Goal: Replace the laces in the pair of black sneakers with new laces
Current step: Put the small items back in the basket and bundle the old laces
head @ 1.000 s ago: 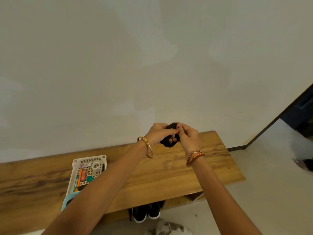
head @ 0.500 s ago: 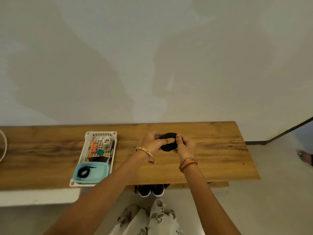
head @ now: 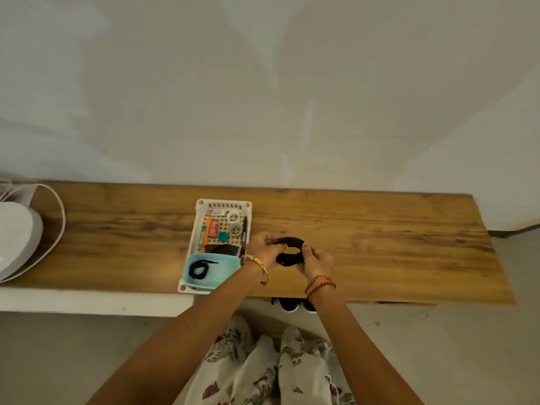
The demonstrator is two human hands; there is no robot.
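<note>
Wood-grain bench top (head: 380, 235) runs across the shot, pushed up against a plain pale wall (head: 263, 83), with a light floor (head: 467, 346) below and to the right. Pretty bare room overall.

Counting stuff: two hands, both over the middle of the bench. The left hand (head: 262, 247) and right hand (head: 315, 260) each pinch one side of a coiled black lace bundle (head: 289, 254), fingers curled onto it, held just above the wood. That's one bundle in hand, plus a second coiled black lace (head: 199, 269) sitting in a teal tub (head: 225, 266) at the near end of a white slotted basket (head: 248, 206). The basket also holds a jumble of small bits, too small to name properly, though two pale rings and an orange stick-like thing show up. One pair of black sneakers (head: 295, 304) pokes its toes out from under the bench's front edge, right below the right wrist. One white rounded object (head: 17, 238) with a loop of cord sits at the far left end.

Basket's near corner sits right at the bench's front edge. Right half of the bench is open wood out to its end. Floral fabric (head: 271, 366) of the person's clothing fills the bottom centre.
</note>
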